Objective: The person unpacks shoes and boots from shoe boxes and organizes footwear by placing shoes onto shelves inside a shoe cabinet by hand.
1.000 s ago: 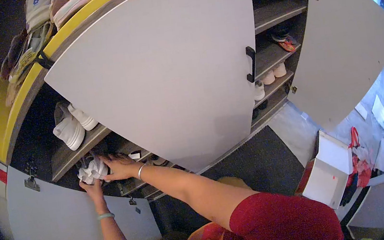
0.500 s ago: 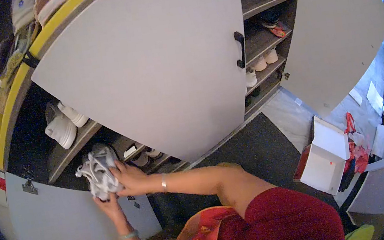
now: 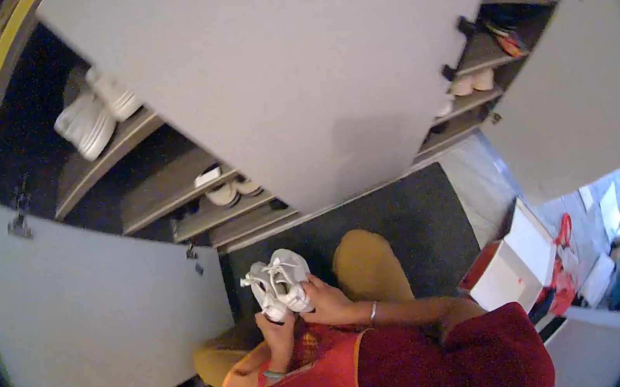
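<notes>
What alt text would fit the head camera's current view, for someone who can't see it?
A person's bare left hand and right hand hold a pair of white shoes before a red, orange-trimmed apron. Beyond stands a pale-grey-doored shoe cabinet with brown shelves; an open white-and-red box lies at right.

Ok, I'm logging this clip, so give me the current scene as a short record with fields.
Held: pair of pale shoes
Left hand: on the pair's near end
Right hand: on the pair's right side
Cabinet: left door open, right door open
Upper left shelf: white shoes
Floor: dark mat; open box at right
</notes>
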The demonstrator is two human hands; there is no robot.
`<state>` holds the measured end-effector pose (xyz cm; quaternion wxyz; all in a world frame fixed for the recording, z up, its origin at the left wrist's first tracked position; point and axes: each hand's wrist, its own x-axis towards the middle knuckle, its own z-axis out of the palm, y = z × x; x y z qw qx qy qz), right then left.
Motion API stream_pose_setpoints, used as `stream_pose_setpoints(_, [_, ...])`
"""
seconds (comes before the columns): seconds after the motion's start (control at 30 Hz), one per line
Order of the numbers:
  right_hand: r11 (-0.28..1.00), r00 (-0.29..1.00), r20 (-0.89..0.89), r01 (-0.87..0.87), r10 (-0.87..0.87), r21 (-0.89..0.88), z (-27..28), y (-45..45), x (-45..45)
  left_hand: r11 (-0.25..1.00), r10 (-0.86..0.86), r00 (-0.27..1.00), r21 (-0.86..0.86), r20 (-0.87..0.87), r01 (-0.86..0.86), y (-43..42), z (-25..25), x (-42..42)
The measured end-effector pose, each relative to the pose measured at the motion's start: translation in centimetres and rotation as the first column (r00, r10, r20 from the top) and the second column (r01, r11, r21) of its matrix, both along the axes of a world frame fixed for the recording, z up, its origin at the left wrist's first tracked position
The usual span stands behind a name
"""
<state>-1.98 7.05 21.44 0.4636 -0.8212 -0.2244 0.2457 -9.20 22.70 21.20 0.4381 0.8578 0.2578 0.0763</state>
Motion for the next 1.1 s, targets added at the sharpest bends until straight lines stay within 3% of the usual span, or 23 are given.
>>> stream_pose_setpoints(0.07, [0.997,0.994,0.069,0.077,-0.079,0.026,-2.0,-1.1,1.1,0.987,-0.147,0.981,-0.042,0.127,0.154,0.8,-5.6,0.7])
stream_pose_setpoints(0.1, [1.0,0.975,0.222,0.018,-0.017,-0.003,-3.6,-1.8,2.1,0.945,-0.261,0.955,-0.164,0.145,0.283,0.4,-6.2,1.5])
stream_pose_setpoints(0.13, [0.998,0.929,0.366,-0.046,0.059,-0.044,-5.1,-2.4,2.5,0.911,-0.412,0.91,0.0,0.046,0.412,1.1,-8.9,2.5])
stream_pose_setpoints(0.17, [0.999,0.989,0.141,0.033,-0.03,-0.018,-2.1,-3.9,3.8,0.864,-0.502,0.86,0.03,0.093,0.502,0.1,-8.7,4.5])
stream_pose_setpoints(0.23, [0.987,0.958,0.265,0.137,-0.109,-0.089,1.6,-6.9,6.4,0.771,-0.636,0.764,0.135,0.108,0.622,-4.9,-4.3,9.0])
stream_pose_setpoints(0.27, [0.965,0.942,0.211,0.259,-0.26,0.036,2.9,-9.2,7.6,0.725,-0.682,0.727,0.205,0.082,0.657,-8.1,-0.2,10.7])
stream_pose_setpoints(0.3, [0.936,0.863,0.37,0.346,-0.345,0.065,0.2,-11.2,9.4,0.643,-0.756,0.651,0.258,0.067,0.721,-10.5,1.8,12.6])
stream_pose_setpoints(0.33, [0.881,0.843,0.316,0.47,-0.435,-0.043,1.6,-13.7,10.9,0.556,-0.82,0.571,0.31,0.048,0.771,-12.9,3.3,14.6])
stream_pose_setpoints(0.4, [0.749,0.69,0.452,0.659,-0.565,-0.07,2.1,-19.6,13.8,0.392,-0.918,0.39,0.322,0.075,0.862,-17.8,5.4,18.3])
stream_pose_setpoints(0.43, [0.735,0.56,0.646,0.678,-0.519,0.003,2.3,-22.9,14.9,0.336,-0.94,0.331,0.358,0.078,0.871,-20.5,7.2,20.1])
stream_pose_setpoints(0.5, [0.655,0.438,0.689,0.753,-0.578,0.071,3.5,-28.3,17.9,0.279,-0.96,0.264,0.397,0.092,0.874,-25.4,9.3,23.0])
stream_pose_setpoints(0.53, [0.586,0.434,0.682,0.81,-0.589,-0.01,4.0,-30.8,19.3,0.254,-0.967,0.214,0.436,0.139,0.864,-27.6,9.7,24.5])
stream_pose_setpoints(0.67, [0.494,0.281,0.865,0.868,-0.416,-0.045,3.8,-38.4,24.5,0.207,-0.971,0.096,0.575,0.217,0.791,-35.0,10.1,30.1])
stream_pose_setpoints(0.77, [0.465,0.282,0.871,0.882,-0.402,-0.071,4.8,-41.9,27.5,0.224,-0.965,0.051,0.71,0.256,0.667,-39.4,9.2,33.8])
stream_pose_setpoints(0.8, [0.468,0.285,0.87,0.881,-0.402,-0.072,5.0,-43.0,28.5,0.226,-0.965,0.055,0.709,0.255,0.668,-40.8,9.1,35.0])
stream_pose_setpoints(0.87, [0.359,0.379,0.851,0.9,-0.363,-0.248,5.0,-44.9,30.5,0.188,-0.982,0.147,0.697,0.119,0.692,-42.9,9.3,37.0])
stream_pose_setpoints(0.93, [0.3,0.315,0.918,0.924,-0.24,-0.239,4.0,-46.6,32.2,0.213,-0.977,0.189,0.597,0.103,0.774,-44.4,8.6,38.5])
stream_pose_setpoints(1.0, [0.179,0.545,0.797,0.838,-0.26,-0.515,4.6,-47.3,33.7,0.218,-0.973,0.219,0.576,0.069,0.788,-45.5,8.1,39.3])
stream_pose_setpoints(1.07, [0.159,0.558,0.798,0.83,-0.228,-0.535,4.4,-47.8,35.0,0.268,-0.959,0.27,0.572,0.083,0.775,-46.3,8.0,38.8])
stream_pose_setpoints(1.1, [0.17,0.565,0.791,0.825,-0.234,-0.539,4.3,-47.6,35.7,0.296,-0.955,0.238,0.597,0.175,0.746,-46.8,6.9,39.2])
